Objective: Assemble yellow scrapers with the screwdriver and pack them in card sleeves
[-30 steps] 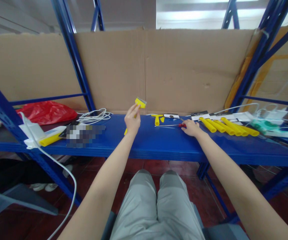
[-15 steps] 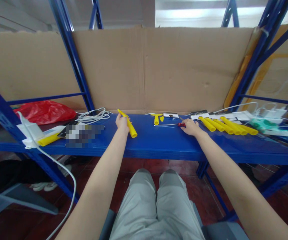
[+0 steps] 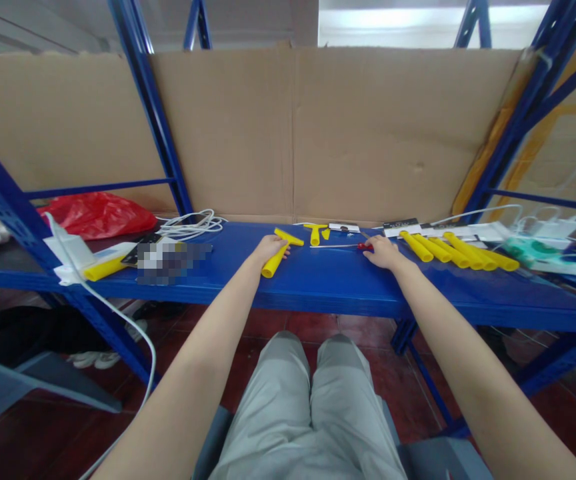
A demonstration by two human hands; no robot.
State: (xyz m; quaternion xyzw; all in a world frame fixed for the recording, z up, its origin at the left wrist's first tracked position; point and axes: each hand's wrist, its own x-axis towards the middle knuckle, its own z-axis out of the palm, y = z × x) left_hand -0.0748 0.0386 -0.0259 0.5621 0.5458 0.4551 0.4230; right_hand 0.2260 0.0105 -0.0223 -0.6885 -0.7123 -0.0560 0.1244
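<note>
My left hand (image 3: 267, 249) is closed around a yellow T-shaped plastic tool (image 3: 275, 263), its round handle slanting toward me and its crosspiece at the far end. At the right, my right hand (image 3: 383, 252) has its fingers on the red handle of a screwdriver (image 3: 338, 247), which lies along the shelf with its metal shaft pointing left. Between the hands, farther back, lies a smaller yellow T-shaped piece (image 3: 315, 235) with a little yellow scrap (image 3: 325, 234) beside it.
Several yellow tubular handles (image 3: 433, 250) lie in a row right of my right hand. Behind them are white cards, cables and a green-and-white power strip (image 3: 543, 257). Coiled white cable (image 3: 198, 225), a red plastic bag (image 3: 103, 215) and another yellow handle (image 3: 104, 269) sit left. Cardboard (image 3: 348, 133) backs the blue shelf.
My left hand has shifted slightly right and turned the yellow tool, so its crosspiece now shows broadside. My right hand stays at the screwdriver handle. The view has tilted a little.
</note>
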